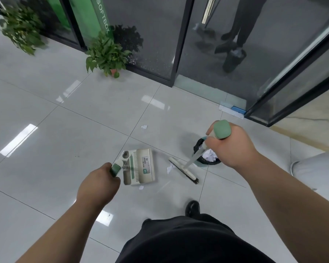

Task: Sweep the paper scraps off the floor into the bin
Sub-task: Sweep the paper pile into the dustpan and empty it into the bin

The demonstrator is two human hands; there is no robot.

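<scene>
Sweeping set: one broom (183, 170), one dustpan (139, 168), one bin (198, 144), three loose paper scraps (169, 168).
The tiled floor (65, 149) is lying open left and ahead, with a glass door (217, 54) bounding the far side. The left hand (99, 185) is gripping the dustpan handle and the right hand (230, 145) the broom top. White crumpled scraps are lying beside the brush, at the dustpan's near edge and farther ahead. The black-lined bin is holding more.

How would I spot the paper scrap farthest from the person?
Start at the glass door and come down the tiled floor toward the cream dustpan. The scrap lies alone on bare tile beyond it; the others sit right beside dustpan and broom.
</scene>
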